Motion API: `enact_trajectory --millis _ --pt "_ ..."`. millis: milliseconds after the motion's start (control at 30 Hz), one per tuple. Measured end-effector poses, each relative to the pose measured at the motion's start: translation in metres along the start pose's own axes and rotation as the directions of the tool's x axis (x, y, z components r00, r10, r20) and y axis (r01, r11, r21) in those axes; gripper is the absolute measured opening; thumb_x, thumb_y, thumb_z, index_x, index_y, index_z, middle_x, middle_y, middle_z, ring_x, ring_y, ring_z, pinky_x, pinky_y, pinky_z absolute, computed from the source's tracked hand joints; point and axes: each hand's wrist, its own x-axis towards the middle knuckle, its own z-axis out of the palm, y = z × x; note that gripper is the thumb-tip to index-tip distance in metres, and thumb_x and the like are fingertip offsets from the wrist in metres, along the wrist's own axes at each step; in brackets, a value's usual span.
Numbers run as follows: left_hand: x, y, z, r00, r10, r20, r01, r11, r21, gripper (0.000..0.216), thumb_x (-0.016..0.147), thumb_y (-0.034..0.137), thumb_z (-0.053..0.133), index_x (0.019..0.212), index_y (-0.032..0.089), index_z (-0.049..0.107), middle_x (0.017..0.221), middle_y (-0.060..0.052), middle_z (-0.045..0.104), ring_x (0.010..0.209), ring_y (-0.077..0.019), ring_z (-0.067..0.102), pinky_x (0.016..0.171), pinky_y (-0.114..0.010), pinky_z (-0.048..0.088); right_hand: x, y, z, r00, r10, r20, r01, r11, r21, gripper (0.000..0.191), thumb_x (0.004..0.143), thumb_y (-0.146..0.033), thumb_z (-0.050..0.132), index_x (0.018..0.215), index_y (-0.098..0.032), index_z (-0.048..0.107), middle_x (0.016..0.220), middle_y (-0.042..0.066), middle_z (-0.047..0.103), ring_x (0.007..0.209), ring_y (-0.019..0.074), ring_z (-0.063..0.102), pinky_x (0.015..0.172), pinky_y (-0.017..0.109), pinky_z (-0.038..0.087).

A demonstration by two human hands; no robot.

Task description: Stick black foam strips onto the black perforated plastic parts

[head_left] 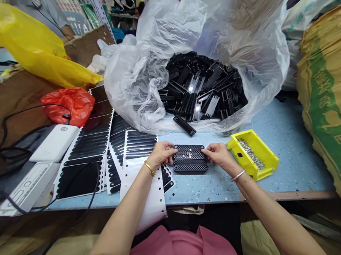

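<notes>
Several black plastic strips with a mesh of small holes lie side by side in front of me. A few tiny metal pieces, which look like nuts, are scattered on top of them. My left hand is closed, thumb and index finger pinched at the left end of the strips. At the right end my right hand pinches likewise, its fingertips on the strip's edge. Whether either pinch also holds a tiny nut is hidden. Close to my right hand stands a yellow bin of small metal parts.
A large clear plastic bag full of black strips stands open behind. One loose strip lies before it. Sheets of black stickers, a white box, a white power bank and cables lie left. A woven sack leans right.
</notes>
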Motion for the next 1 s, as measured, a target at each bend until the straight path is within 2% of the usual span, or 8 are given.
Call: enact_trajectory --millis 167,333,533,800,1000 --pt "-0.0019 0.0075 0.0044 0.999 -0.034 -0.021 0.034 0.999 0.009 0.033 0.081 0.018 0.071 0.107 0.003 0.060 0.037 0.005 0.055 0.025 -0.0072 0.042 0.028 -0.015 0.023 -0.0026 0.0003 -0.0011 0.998 0.059 -0.003 -0.059 0.998 0.023 0.038 0.068 -0.051 0.076 0.057 -0.018 0.058 0.043 0.000 0.058 0.033 0.0112 0.052 0.032 0.019 0.036" --pt "-0.0019 0.0091 0.0068 0.999 -0.026 -0.028 0.026 1.000 0.000 0.030 0.081 0.014 0.070 0.107 0.002 0.060 0.037 0.006 0.053 0.026 -0.0077 0.045 0.028 -0.015 0.023 -0.0044 -0.0001 0.0029 0.997 -0.055 -0.061 0.048 0.992 -0.118 0.031 0.072 -0.042 0.075 0.056 -0.020 0.060 0.039 -0.002 0.055 0.034 0.0105 0.052 0.032 0.018 0.036" --pt "0.0018 0.0044 0.0018 0.999 -0.031 0.010 0.031 0.999 -0.023 0.043 0.076 0.022 0.079 0.110 0.004 0.060 0.041 0.006 0.057 0.028 -0.0096 0.051 0.028 -0.015 0.026 0.0001 0.0002 -0.0020 0.995 0.083 0.062 -0.086 0.995 0.059 0.039 0.067 -0.049 0.080 0.059 -0.018 0.058 0.042 0.000 0.059 0.033 0.0113 0.055 0.031 0.017 0.037" --pt "0.0021 0.0084 -0.0026 0.996 -0.052 0.071 0.059 0.994 -0.092 0.041 0.073 0.018 0.080 0.105 0.005 0.059 0.046 0.002 0.062 0.034 -0.0109 0.057 0.030 -0.015 0.030 0.0006 -0.0002 -0.0017 0.997 0.064 0.053 -0.065 0.998 0.025 0.034 0.069 -0.044 0.077 0.059 -0.018 0.058 0.038 -0.002 0.056 0.032 0.0105 0.053 0.031 0.016 0.034" --pt "0.0022 0.0058 -0.0023 0.997 -0.035 0.075 0.039 0.998 -0.052 0.039 0.076 0.017 0.077 0.107 0.005 0.058 0.044 0.003 0.061 0.030 -0.0094 0.053 0.030 -0.015 0.029 -0.0003 -0.0044 -0.0010 0.997 0.052 0.058 -0.054 0.998 0.030 0.033 0.068 -0.042 0.076 0.057 -0.019 0.057 0.037 -0.002 0.054 0.031 0.0108 0.052 0.031 0.017 0.033"
